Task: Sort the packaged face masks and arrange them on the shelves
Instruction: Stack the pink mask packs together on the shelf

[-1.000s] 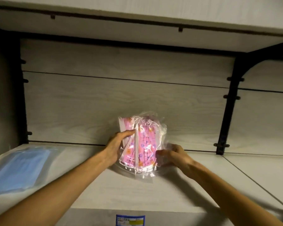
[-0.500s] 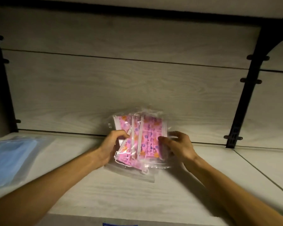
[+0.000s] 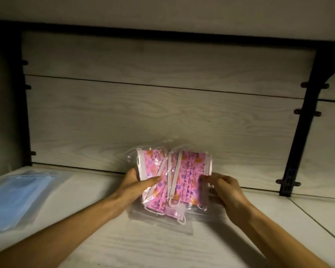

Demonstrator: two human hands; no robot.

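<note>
A: Nearest us, what are the hands doing?

B: The left hand (image 3: 138, 183) pinches the left edge of the pink patterned mask packs (image 3: 174, 176), thumb laid across the front. The right hand (image 3: 223, 188) grips the right edge, fingers curled over the clear plastic. Between them they hold the bundle tilted, its lower end on a flat clear sleeve (image 3: 161, 219) lying on the shelf board (image 3: 124, 244).

A: How would you expect those packs to handle?

B: Light and floppy, I'd judge, and the glossy film looks slippery, so the packs could fan out or slide past one another. Holding both side edges and squeezing inward seems the safest grip.

A: And off to the side?

B: A pack of blue masks (image 3: 14, 196) lies flat on the same shelf, well apart to the left.

A: Farther back?

B: The pale wood-grain back panel (image 3: 162, 113), close behind the bundle, with a dark bracket (image 3: 300, 132) at right.
</note>
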